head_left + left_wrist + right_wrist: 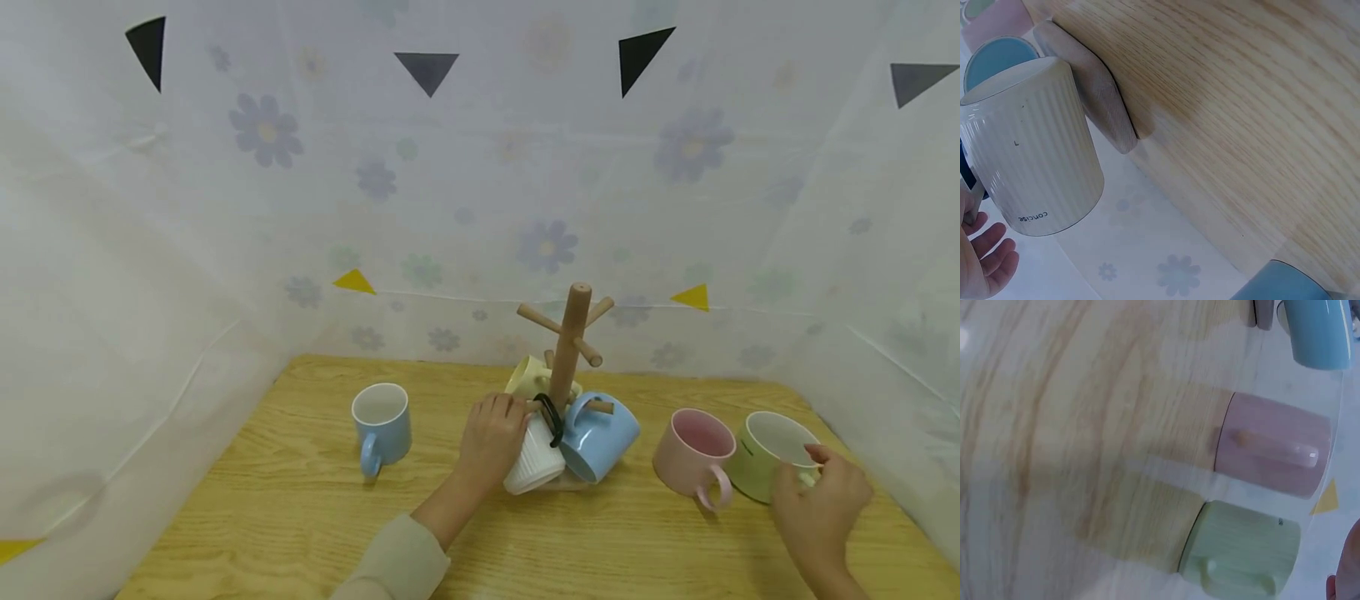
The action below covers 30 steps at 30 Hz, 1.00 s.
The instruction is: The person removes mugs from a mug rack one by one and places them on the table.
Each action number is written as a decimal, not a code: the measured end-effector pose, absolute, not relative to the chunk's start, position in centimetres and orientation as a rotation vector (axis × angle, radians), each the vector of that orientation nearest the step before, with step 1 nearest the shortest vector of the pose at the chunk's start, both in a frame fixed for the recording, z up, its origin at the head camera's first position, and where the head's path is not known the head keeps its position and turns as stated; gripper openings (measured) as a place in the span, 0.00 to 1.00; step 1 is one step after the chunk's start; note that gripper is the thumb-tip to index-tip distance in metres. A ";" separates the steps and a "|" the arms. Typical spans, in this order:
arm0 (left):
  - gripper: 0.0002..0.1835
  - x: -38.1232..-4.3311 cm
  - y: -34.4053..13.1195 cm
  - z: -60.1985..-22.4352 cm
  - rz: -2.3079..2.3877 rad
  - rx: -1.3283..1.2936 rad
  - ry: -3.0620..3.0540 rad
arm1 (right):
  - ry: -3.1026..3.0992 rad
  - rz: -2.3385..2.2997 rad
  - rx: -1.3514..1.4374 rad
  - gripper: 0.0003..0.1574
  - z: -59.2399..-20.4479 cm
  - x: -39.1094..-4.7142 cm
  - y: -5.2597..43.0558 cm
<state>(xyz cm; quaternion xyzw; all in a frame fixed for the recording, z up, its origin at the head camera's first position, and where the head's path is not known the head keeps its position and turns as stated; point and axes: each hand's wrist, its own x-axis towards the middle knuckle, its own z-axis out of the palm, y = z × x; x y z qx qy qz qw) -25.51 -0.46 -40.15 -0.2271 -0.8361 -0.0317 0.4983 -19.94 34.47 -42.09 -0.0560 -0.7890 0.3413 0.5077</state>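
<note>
A wooden mug tree [572, 342] stands near the table's middle. My left hand [491, 437] grips the end of its lower front peg, fingers curled, the thumb hidden in the head view. From that peg hangs a ribbed white mug [1032, 150] by its black handle [551, 421], tilted beside the fingers. A blue mug [600, 437] and a pale yellow mug [527, 379] hang on other lower pegs. Over the green mug [1241, 550] hovers my right hand [821, 500], its thumb and forefinger spread apart near the handle, holding nothing.
A pink mug [693, 454] stands upright just left of the green one. Another blue mug [382, 425] with a white inside stands at the table's left. The upper pegs [588, 352] stick out bare. A white patterned curtain [480, 208] encloses the wooden table [285, 500].
</note>
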 end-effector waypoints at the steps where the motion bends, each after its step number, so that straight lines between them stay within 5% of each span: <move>1: 0.11 -25.5 -0.5 -40.1 -0.081 -0.550 -2.021 | -1.889 0.808 -0.082 0.19 -41.9 -20.0 33.9; 17: 0.10 -25.6 -0.5 -40.3 -0.101 -0.559 -2.031 | -1.991 0.739 0.396 0.15 -42.0 -21.4 25.8; 30: 0.13 -24.9 -0.2 -40.3 -0.176 -0.497 -2.137 | -2.232 0.729 0.395 0.20 -41.3 -23.6 21.8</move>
